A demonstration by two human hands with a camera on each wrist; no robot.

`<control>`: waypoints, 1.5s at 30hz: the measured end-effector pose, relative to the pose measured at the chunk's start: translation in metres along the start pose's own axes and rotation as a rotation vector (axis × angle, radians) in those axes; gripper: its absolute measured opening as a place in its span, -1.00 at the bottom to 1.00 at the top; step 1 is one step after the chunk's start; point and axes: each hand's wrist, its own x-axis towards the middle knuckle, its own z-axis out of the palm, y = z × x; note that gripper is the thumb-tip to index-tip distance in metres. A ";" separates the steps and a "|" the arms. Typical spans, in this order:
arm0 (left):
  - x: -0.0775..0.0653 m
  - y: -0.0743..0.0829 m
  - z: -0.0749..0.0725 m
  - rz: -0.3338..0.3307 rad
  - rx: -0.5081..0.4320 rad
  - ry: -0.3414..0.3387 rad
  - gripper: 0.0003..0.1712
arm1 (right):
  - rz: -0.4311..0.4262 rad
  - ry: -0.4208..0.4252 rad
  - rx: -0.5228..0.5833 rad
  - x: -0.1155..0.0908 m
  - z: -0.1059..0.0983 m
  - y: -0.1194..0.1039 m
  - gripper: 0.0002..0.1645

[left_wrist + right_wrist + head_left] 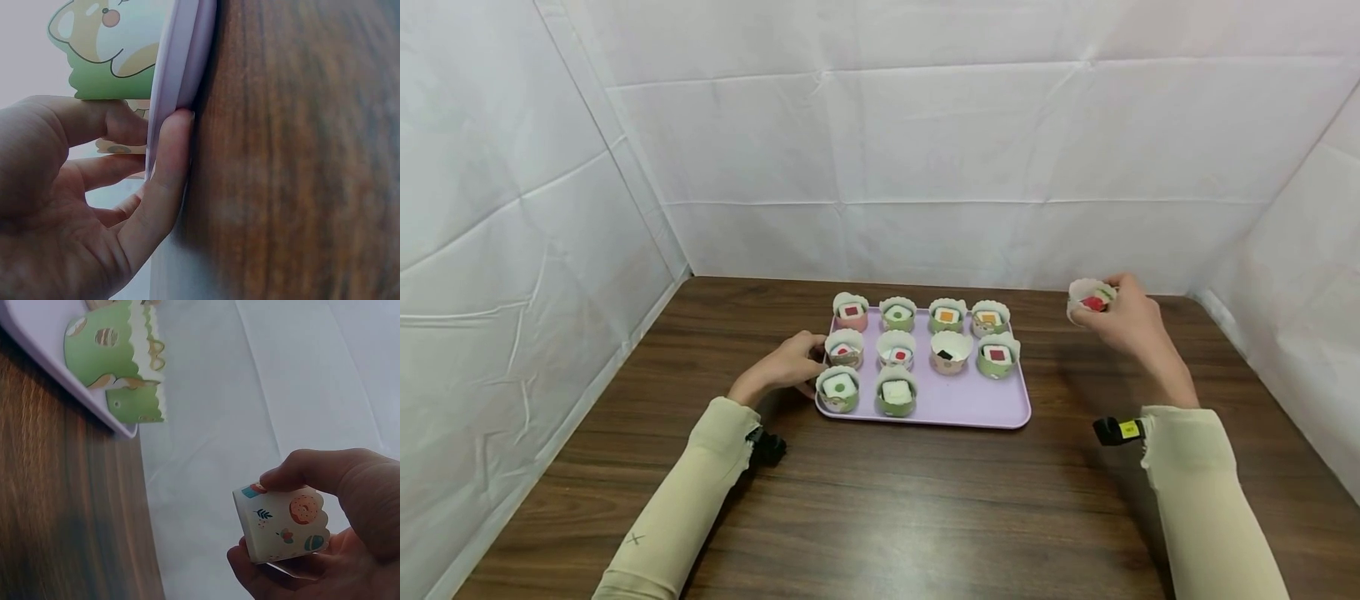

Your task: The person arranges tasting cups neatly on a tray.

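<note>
My left hand pinches the left edge of a lilac tray. In the left wrist view one finger lies along the tray's outer side, the others on its inner side beside a green paper baking cup. Raised over the table to the right of the tray, my right hand grips a white scalloped paper baking cup between thumb and fingers. Something red shows inside that cup. In the right wrist view its wall bears a printed doughnut and leaves.
Several paper cups stand in rows on the tray, most holding a white block with a coloured top; one pink cup shows a small black piece. The tray rests on a dark wooden table. White cloth hangs behind and at both sides.
</note>
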 end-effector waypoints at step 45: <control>-0.012 0.022 0.000 0.019 0.026 -0.020 -0.63 | -0.281 -0.304 -0.035 -0.033 0.052 -0.088 -0.21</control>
